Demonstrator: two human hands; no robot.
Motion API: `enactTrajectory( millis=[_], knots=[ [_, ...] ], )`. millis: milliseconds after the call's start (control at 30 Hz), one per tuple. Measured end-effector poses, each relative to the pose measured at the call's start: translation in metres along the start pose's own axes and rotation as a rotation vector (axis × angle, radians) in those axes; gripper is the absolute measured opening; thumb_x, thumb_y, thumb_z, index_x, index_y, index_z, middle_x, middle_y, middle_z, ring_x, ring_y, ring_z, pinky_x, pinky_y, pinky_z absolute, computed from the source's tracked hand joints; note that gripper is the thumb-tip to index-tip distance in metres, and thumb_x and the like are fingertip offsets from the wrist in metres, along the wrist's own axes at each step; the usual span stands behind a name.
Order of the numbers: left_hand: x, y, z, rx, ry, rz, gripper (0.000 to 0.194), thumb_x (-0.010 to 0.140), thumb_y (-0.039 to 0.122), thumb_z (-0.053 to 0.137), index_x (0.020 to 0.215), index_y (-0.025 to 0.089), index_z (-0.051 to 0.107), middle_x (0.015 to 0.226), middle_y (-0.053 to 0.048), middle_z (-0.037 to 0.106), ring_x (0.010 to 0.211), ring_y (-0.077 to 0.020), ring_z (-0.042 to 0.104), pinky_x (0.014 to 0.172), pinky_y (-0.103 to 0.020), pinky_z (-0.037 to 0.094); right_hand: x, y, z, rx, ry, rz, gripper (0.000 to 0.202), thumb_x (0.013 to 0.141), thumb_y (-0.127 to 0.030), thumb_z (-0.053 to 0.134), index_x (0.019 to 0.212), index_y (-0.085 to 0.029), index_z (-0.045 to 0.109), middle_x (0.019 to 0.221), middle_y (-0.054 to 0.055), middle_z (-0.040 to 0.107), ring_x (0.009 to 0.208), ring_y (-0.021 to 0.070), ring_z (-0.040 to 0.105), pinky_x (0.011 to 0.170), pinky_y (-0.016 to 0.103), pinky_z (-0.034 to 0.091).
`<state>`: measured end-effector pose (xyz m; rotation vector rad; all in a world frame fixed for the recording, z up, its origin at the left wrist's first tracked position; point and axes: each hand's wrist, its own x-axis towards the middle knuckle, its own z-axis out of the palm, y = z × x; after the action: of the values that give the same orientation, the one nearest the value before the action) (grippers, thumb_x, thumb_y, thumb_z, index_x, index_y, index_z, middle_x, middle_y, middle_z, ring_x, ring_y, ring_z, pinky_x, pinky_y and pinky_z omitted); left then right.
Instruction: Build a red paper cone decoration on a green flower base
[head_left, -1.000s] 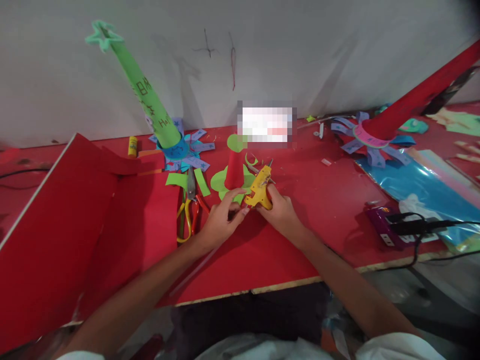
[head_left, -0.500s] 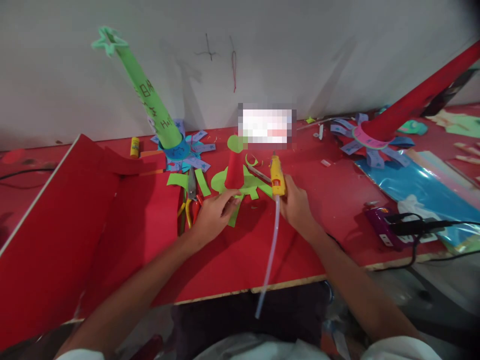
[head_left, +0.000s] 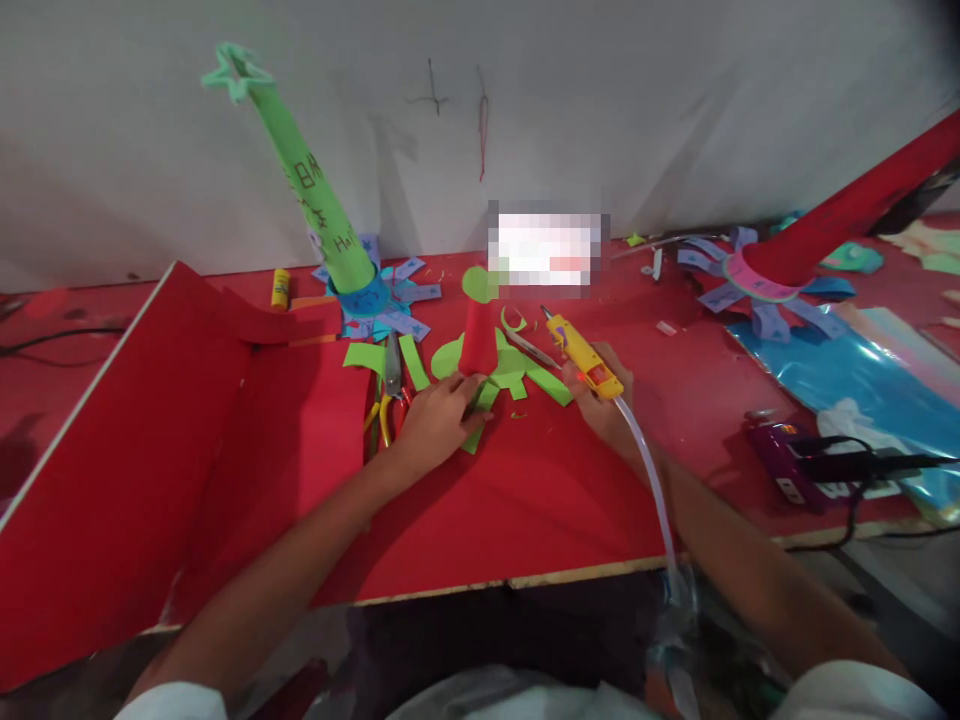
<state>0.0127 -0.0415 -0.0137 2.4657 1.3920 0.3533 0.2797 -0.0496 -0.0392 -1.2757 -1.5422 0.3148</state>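
My right hand [head_left: 604, 400] is wrapped round a yellow hot glue gun [head_left: 583, 355]. Its nozzle points up and left, and a long clear glue stick [head_left: 652, 470] trails from its back end. My left hand [head_left: 435, 425] is closed on a green paper strip [head_left: 486, 397] at the front of a small paper model, thumb and fingers on either side. That model has a red paper cone [head_left: 478, 338] standing on a green cut-out base [head_left: 511, 362], with a green disc [head_left: 480, 284] on top. Pliers [head_left: 393, 375] lie just left of my left hand, their handles partly behind it.
A tall green paper tower [head_left: 319, 200] stands back left, and a red one [head_left: 817, 235] leans at the right. A folded red board [head_left: 97, 470] rises at the left. A glue stick tube [head_left: 280, 289], purple power box [head_left: 784, 460] with cables and blue film [head_left: 840, 375] lie around.
The glue gun has turned from upright to tilted left, its glue stick swinging right. My left fingers have come down onto the green strip by the cone. The view has shifted slightly.
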Motion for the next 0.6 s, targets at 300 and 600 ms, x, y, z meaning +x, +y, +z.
enactTrajectory(
  millis=[300,600],
  knots=[
    [0.038,-0.025,-0.008,-0.326,0.435,-0.043,0.058,0.089,0.039,0.079,0.138,0.023,0.052,0.131,-0.010,0.063,0.097,-0.0191,0.065,0.086,-0.034,0.054,0.001,-0.009,0.000,0.227,-0.117,-0.024,0.027,0.096,-0.051,0.066,0.094,-0.024,0.066,0.087,0.005,0.067,0.077,0.0198,0.065,0.069,0.033,0.053],
    [0.075,-0.035,-0.001,-0.516,0.332,-0.020,0.043,0.087,0.034,0.077,0.125,0.017,0.065,0.120,-0.011,0.076,0.104,-0.0238,0.072,0.095,-0.037,0.055,0.013,-0.018,0.010,0.153,-0.168,-0.124,0.042,0.098,-0.064,0.057,0.101,-0.023,0.067,0.095,0.010,0.072,0.086,0.0246,0.071,0.078,0.040,0.057]
  ],
)
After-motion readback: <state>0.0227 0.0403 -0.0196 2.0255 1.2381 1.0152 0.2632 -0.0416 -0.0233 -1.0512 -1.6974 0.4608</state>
